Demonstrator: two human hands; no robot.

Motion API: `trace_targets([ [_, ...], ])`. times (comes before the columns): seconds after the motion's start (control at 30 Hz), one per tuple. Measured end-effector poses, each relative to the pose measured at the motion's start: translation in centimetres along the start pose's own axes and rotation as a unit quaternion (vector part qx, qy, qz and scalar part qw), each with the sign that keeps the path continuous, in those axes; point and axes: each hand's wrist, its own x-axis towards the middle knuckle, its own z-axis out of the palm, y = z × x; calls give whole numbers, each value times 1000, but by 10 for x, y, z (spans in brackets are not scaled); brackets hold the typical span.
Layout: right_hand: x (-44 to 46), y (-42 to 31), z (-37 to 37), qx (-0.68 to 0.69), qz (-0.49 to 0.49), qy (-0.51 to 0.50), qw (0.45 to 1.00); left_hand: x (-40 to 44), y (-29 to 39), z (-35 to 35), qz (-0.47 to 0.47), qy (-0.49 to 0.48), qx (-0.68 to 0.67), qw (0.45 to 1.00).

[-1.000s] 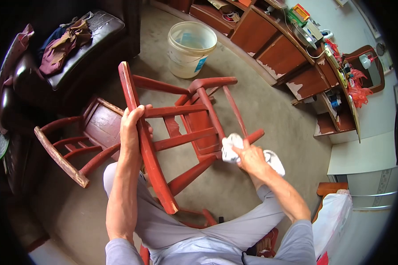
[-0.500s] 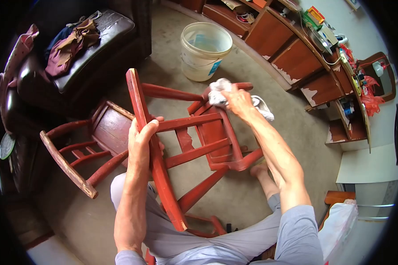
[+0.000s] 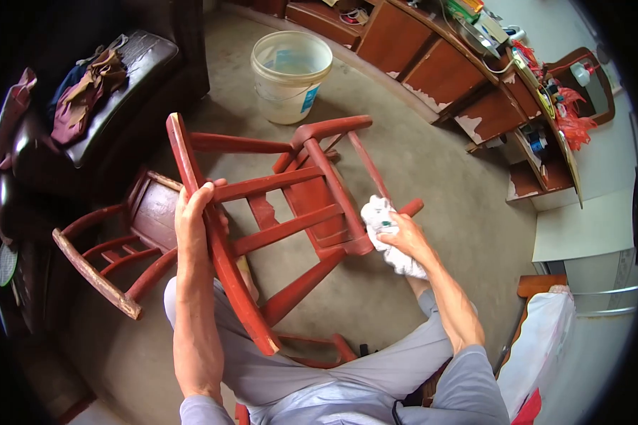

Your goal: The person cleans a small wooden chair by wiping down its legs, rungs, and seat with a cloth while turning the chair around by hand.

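Observation:
A red wooden chair [image 3: 289,185] is tipped over in front of me, its long top rail slanting across my lap. My left hand [image 3: 195,216] wraps around that rail near its middle. In my right hand [image 3: 408,241] is a bunched white cloth [image 3: 381,221], close beside the end of a chair leg at the right; whether it touches the wood I cannot tell. A second, worn chair [image 3: 156,212] lies on the floor to the left, partly behind my left hand.
A white bucket [image 3: 289,78] with liquid stands beyond the chair. A dark sofa [image 3: 145,67] with clothes [image 3: 85,99] is at the left. Peeling brown cabinets [image 3: 432,71] line the right wall. A white-covered item [image 3: 539,333] stands at the lower right.
My right hand has moved the cloth from the far end of the chair down toward the nearer right leg. My left hand keeps its hold, and the whole view has shifted slightly.

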Motion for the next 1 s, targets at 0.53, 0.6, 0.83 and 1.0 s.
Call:
trace_targets([
  [0.53, -55, -60, 30, -26, -26, 14, 999, -1, 1, 2, -9, -88, -130, 988],
  [0.6, -50, -13, 39, -16, -34, 134, 990, -14, 4, 4, -9, -138, -144, 980],
  [0.83, -73, 29, 48, -67, 90, 121, 986, -50, 21, 16, 21, -225, -62, 972],
  [1.0, -112, -15, 35, -34, 38, 71, 996, -76, 24, 11, 17, -258, 92, 962],
])
